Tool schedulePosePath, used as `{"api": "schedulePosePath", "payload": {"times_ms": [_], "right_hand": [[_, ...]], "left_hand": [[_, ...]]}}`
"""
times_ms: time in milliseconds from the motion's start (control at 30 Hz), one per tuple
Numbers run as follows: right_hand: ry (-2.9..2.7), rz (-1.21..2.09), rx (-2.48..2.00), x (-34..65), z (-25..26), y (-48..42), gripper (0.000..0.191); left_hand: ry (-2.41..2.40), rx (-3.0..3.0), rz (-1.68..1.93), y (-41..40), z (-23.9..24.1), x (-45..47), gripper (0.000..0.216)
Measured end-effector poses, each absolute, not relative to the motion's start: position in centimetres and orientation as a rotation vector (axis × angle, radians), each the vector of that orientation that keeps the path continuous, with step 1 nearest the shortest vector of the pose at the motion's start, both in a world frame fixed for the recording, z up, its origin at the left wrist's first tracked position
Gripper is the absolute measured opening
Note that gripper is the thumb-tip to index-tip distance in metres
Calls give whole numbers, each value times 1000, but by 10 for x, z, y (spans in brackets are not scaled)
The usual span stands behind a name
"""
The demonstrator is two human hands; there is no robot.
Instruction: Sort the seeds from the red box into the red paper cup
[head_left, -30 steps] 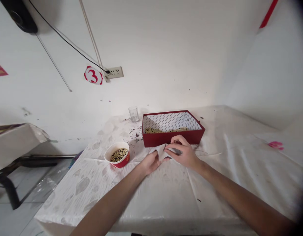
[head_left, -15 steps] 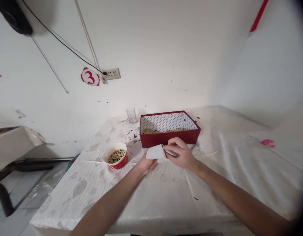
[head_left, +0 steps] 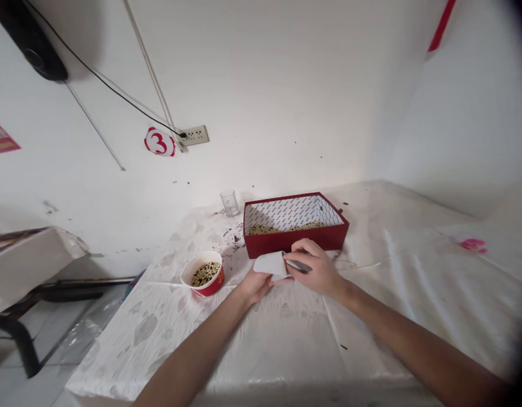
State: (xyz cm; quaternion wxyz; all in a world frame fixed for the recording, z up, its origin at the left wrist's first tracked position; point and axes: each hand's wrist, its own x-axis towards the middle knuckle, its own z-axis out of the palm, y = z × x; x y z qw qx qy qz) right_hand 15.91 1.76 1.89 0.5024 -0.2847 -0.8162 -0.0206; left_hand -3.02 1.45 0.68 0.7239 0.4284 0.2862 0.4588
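Observation:
In front of the red box (head_left: 294,242), my left hand (head_left: 257,285) grips a piece of white paper (head_left: 270,263) from below, fingers partly hidden under it. My right hand (head_left: 318,268) pinches the paper's right edge, which bends upward there. A greyish flat part shows under the right fingers; whether it is the paper's shaded side or a separate thing I cannot tell. Inside the box lie light and dark grains (head_left: 264,229) against a white printed lining. Left of my hands stands a red and white paper bowl (head_left: 215,287) holding similar mixed grains (head_left: 205,274).
A clear drinking glass (head_left: 229,202) stands near the wall, behind small dark scraps (head_left: 233,244) scattered on the tablecloth (head_left: 261,350). A wall socket (head_left: 195,135) has a black cable plugged in. Another table (head_left: 31,260) is at the left.
The view has shifted slightly, so the scene sits a little lower and further right. Both hands keep hold of the paper, whose right edge now looks more curved.

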Motion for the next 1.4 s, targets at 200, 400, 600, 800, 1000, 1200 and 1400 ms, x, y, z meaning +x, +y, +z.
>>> {"api": "schedulePosePath", "payload": {"times_ms": [200, 400, 600, 800, 1000, 1200, 1400], "right_hand": [[-1936, -2, -652, 154, 17, 14, 20], [-2171, -313, -725, 164, 22, 22, 13], [-2007, 12, -674, 157, 16, 17, 13], [-2144, -300, -635, 163, 18, 19, 13], [-2231, -419, -657, 171, 25, 22, 19], [-2011, 129, -632, 163, 19, 19, 9], [-1989, 121, -607, 162, 18, 19, 15]], "left_hand": [[602, 925, 1020, 17, 6, -33, 39], [711, 1089, 1008, 14, 4, -29, 36], [695, 972, 973, 19, 6, -36, 40], [684, 922, 958, 17, 9, -35, 34], [625, 979, 911, 14, 12, -32, 33], [735, 923, 951, 21, 4, -37, 48], [715, 913, 952, 19, 7, -37, 46]]}}
